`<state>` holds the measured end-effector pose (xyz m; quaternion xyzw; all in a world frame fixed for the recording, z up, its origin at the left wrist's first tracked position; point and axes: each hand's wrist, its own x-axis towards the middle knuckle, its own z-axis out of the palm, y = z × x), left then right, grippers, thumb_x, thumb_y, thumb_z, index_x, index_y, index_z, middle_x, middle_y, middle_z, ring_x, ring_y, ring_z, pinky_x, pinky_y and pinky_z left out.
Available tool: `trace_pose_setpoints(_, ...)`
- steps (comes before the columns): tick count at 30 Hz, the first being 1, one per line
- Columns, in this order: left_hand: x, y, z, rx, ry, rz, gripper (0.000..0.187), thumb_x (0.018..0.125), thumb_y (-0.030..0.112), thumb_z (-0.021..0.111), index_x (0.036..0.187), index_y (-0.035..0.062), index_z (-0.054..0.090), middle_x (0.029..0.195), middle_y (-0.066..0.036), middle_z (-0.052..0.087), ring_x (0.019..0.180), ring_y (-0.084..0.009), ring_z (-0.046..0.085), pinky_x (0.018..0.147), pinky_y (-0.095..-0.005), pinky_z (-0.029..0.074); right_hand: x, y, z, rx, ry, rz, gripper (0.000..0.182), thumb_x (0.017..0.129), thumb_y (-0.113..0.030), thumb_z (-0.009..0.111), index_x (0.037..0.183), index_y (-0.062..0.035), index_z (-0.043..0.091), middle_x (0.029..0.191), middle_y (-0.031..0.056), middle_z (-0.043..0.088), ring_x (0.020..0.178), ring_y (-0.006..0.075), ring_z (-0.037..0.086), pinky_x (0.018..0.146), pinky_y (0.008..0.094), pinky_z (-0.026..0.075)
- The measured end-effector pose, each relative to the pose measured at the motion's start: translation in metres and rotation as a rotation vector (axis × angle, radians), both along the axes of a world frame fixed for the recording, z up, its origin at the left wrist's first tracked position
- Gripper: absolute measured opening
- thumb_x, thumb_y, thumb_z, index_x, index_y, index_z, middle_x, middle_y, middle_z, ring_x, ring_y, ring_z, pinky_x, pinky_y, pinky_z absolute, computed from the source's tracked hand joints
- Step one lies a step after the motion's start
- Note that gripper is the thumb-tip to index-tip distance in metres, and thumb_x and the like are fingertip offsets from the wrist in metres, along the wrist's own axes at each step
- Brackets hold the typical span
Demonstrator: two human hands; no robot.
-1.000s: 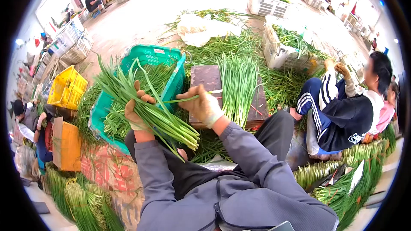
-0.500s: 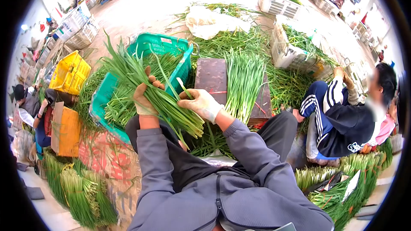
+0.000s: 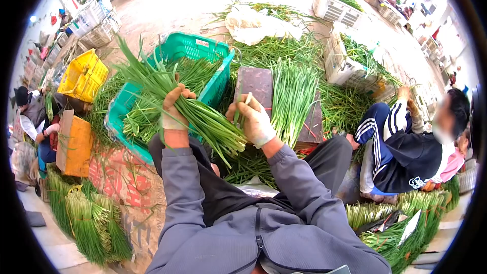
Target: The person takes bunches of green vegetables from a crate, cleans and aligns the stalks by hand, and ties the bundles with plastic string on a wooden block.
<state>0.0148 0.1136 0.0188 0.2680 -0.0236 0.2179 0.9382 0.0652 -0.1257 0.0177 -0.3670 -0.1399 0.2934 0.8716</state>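
Observation:
My left hand (image 3: pixel 176 107), in a worn glove, is wrapped round a thick bunch of garlic chives (image 3: pixel 210 122). Their pale stem ends point down to the right and the leaves fan out to the upper left. Beside the stem ends, my gloved right hand (image 3: pixel 255 122) pinches a pale chive stalk (image 3: pixel 248 98), apart from the bunch. Behind the bunch stands a green crate (image 3: pixel 112 122) with more chives inside. A laid-out sheaf of chives (image 3: pixel 293 99) rests on a dark board (image 3: pixel 253 89), just beyond my right hand.
Loose chives (image 3: pixel 289 50) cover the floor ahead, near a white sack (image 3: pixel 256 26). A white crate (image 3: pixel 341 68) stands at right, near a seated person (image 3: pixel 421 144). At left are a yellow crate (image 3: pixel 83 76), a wooden box (image 3: pixel 76 144) and tied bundles (image 3: pixel 91 223); another person (image 3: pixel 38 116) sits there.
My right hand has moved slightly right, away from the bunch, and its fingers have curled upward around the stalk. My left hand still grips the bunch. The view has shifted a little.

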Motion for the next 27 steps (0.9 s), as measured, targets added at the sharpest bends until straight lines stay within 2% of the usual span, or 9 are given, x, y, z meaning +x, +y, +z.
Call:
trace_pose_setpoints(2, -0.003, 0.009, 0.000, -0.093, 0.023, 0.042, 0.053, 0.086, 0.004, 0.067, 0.136, 0.0075, 0.051, 0.100, -0.006, 0.063, 0.075, -0.0160, 0.059, 0.073, -0.0338, 0.051, -0.002, -0.010, 0.003, 0.149, 0.270, -0.056, 0.014, 0.101, -0.025, 0.056, 0.104, -0.0106, 0.056, 0.070, -0.0027, 0.044, 0.059, 0.0137, 0.045, 0.053, 0.0299, 0.040)
trace_pose_setpoints(6, -0.009, 0.027, 0.001, -0.261, 0.099, 0.265, 0.028, 0.086, 0.003, 0.064, 0.113, 0.0058, 0.060, 0.094, -0.006, 0.063, 0.069, -0.0177, 0.061, 0.068, -0.0327, 0.053, 0.018, -0.055, 0.007, 0.249, 0.263, -0.226, 0.024, 0.107, -0.033, 0.045, 0.104, -0.0120, 0.057, 0.065, -0.0057, 0.032, 0.047, 0.0066, 0.027, 0.039, 0.0244, 0.020)
trace_pose_setpoints(10, -0.012, 0.018, 0.010, -0.151, 0.257, 0.418, 0.023, 0.086, 0.008, 0.066, 0.108, 0.0024, 0.063, 0.081, -0.008, 0.063, 0.068, -0.0211, 0.061, 0.065, -0.0341, 0.054, -0.002, -0.053, 0.040, -0.056, -0.065, 0.004, 0.023, 0.101, -0.020, 0.049, 0.115, -0.0047, 0.059, 0.072, -0.0027, 0.047, 0.055, 0.0068, 0.040, 0.047, 0.0237, 0.034)
trace_pose_setpoints(11, -0.005, 0.018, 0.001, -0.142, 0.291, 0.448, 0.023, 0.087, 0.009, 0.067, 0.109, 0.0024, 0.063, 0.080, -0.007, 0.063, 0.068, -0.0210, 0.061, 0.064, -0.0343, 0.053, -0.009, -0.036, 0.044, -0.590, -0.600, -0.205, 0.026, 0.093, -0.012, 0.057, 0.116, -0.0026, 0.062, 0.081, 0.0007, 0.057, 0.065, 0.0085, 0.052, 0.059, 0.0241, 0.044)
trace_pose_setpoints(13, 0.004, 0.014, -0.004, -0.129, 0.391, 0.465, 0.021, 0.087, 0.010, 0.068, 0.106, 0.0034, 0.064, 0.078, -0.005, 0.061, 0.068, -0.0204, 0.061, 0.061, -0.0350, 0.052, -0.024, -0.013, 0.068, -0.830, -0.757, 0.036, 0.041, 0.082, -0.017, 0.079, 0.115, -0.0009, 0.063, 0.094, 0.0061, 0.066, 0.079, 0.0110, 0.061, 0.075, 0.0263, 0.051)
trace_pose_setpoints(16, 0.014, 0.011, -0.020, -0.094, 0.373, 0.436, 0.023, 0.086, 0.009, 0.070, 0.107, 0.0057, 0.062, 0.079, -0.005, 0.061, 0.067, -0.0204, 0.061, 0.060, -0.0355, 0.051, -0.035, 0.039, 0.041, -0.981, -1.192, -0.199, 0.052, 0.074, -0.029, 0.083, 0.117, -0.0093, 0.063, 0.104, 0.0147, 0.065, 0.089, 0.0330, 0.065, 0.077, 0.0426, 0.053)
trace_pose_setpoints(20, 0.014, 0.011, -0.030, -0.141, 0.421, 0.517, 0.031, 0.083, 0.004, 0.071, 0.111, 0.0095, 0.059, 0.083, -0.006, 0.062, 0.072, -0.0218, 0.062, 0.064, -0.0383, 0.051, -0.022, 0.061, 0.020, -0.804, -1.312, -0.354, 0.022, 0.081, -0.019, 0.076, 0.098, -0.0083, 0.070, 0.100, 0.0145, 0.066, 0.086, 0.0340, 0.064, 0.075, 0.0397, 0.054)
trace_pose_setpoints(24, 0.003, 0.044, -0.040, -0.226, 0.407, 0.605, 0.011, 0.086, 0.004, 0.062, 0.096, 0.0091, 0.058, 0.089, -0.008, 0.066, 0.078, -0.0230, 0.065, 0.078, -0.0388, 0.053, -0.010, 0.012, 0.046, -0.291, -0.287, 0.054, 0.014, 0.098, -0.024, 0.064, 0.101, -0.0103, 0.064, 0.075, 0.0018, 0.061, 0.068, 0.0114, 0.057, 0.056, 0.0249, 0.044)
trace_pose_setpoints(27, -0.006, 0.054, -0.021, -0.272, 0.446, 0.632, 0.005, 0.092, 0.012, 0.058, 0.092, 0.0088, 0.061, 0.090, -0.008, 0.067, 0.078, -0.0239, 0.064, 0.077, -0.0416, 0.053, 0.003, -0.033, 0.028, 0.083, -0.153, -0.079, 0.017, 0.099, -0.030, 0.063, 0.104, -0.0144, 0.059, 0.072, 0.0005, 0.057, 0.064, 0.0098, 0.055, 0.053, 0.0216, 0.040)
